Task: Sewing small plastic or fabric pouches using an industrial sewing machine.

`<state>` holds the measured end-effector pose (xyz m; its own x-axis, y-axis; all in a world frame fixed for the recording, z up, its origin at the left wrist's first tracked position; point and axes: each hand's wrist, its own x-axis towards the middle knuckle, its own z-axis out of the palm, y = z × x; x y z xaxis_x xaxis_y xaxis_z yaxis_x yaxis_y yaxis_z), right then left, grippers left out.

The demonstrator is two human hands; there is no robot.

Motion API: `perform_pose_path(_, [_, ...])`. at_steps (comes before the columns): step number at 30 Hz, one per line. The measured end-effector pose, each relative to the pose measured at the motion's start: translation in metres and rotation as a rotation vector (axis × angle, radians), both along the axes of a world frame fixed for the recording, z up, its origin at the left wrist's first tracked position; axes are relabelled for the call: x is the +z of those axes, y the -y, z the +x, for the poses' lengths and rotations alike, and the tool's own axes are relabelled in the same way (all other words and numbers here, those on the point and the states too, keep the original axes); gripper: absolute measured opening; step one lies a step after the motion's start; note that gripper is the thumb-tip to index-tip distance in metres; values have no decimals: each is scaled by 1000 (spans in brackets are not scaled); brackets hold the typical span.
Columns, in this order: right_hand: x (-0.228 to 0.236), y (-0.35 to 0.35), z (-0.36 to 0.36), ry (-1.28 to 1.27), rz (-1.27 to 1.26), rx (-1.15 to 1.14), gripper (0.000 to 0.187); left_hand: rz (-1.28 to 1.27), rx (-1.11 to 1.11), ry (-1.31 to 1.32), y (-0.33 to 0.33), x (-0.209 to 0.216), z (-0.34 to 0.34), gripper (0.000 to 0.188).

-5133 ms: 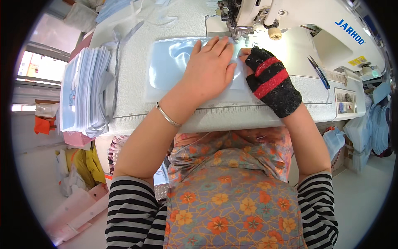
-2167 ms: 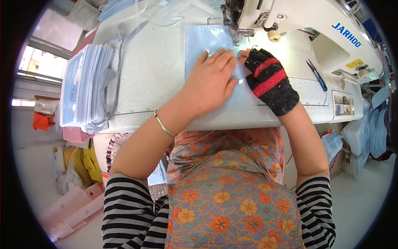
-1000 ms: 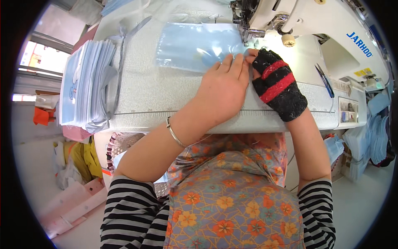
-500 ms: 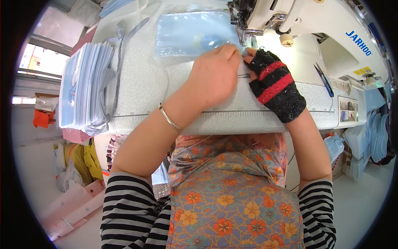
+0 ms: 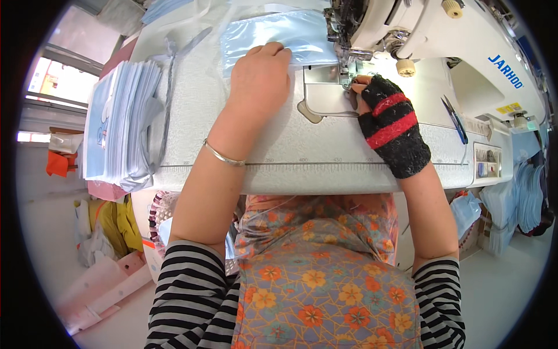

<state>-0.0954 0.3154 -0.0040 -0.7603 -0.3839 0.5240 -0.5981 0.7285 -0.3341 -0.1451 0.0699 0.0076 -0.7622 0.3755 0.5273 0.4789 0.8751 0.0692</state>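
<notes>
The sewing machine (image 5: 459, 55) is at the back right of the table (image 5: 197, 131). A thin sheet (image 5: 311, 38) lies to the left of it, with its right end next to the machine's head. The left hand (image 5: 261, 75) is on the sheet's left half. The right hand (image 5: 390, 125) is just right of the plate (image 5: 328, 100), near the machine's head. A stack (image 5: 125, 119) sits at the table's left end. The snips (image 5: 455, 119) lie right of the right hand, behind a little box (image 5: 476, 152). A ruler line (image 5: 331, 167) runs along the front edge.
</notes>
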Motion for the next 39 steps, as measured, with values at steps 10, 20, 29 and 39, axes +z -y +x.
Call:
perform_pose_path(10, [-4,-1,-4,-6,-30,32,16,-294,55,139,8,31,-15,14])
perform_pose_path(20, [-12,-7,-7,-134,16,60,19,1603,-272,54,113,99,85,7])
perform_pose_path(29, [-20,-25,-20,117,82,78,25,380,411,-84,152,43,301,58])
perform_pose_path(39, [-26,-35,-31,-10,172,97,26,428,756,777,176,-110,354,43])
